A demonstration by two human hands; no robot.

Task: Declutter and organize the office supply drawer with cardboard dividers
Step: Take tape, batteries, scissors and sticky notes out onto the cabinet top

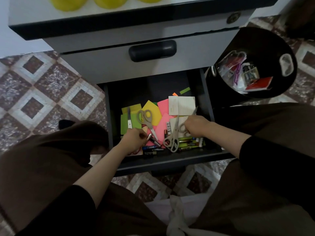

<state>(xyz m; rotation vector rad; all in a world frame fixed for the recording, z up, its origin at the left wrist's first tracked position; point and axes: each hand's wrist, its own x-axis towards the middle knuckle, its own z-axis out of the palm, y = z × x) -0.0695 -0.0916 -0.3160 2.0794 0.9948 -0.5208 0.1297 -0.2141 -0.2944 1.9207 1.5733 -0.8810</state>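
At the front edge of the drawer (170, 161), the left hand (134, 141) pinches a pen (150, 137). The right hand (196, 125) curls its fingers round the scissors (183, 129) handle.

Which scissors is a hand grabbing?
The rightmost scissors, below the white paper: the right hand grips their grey handles. The left scissors on yellow paper and the front scissors beside the batteries lie loose.
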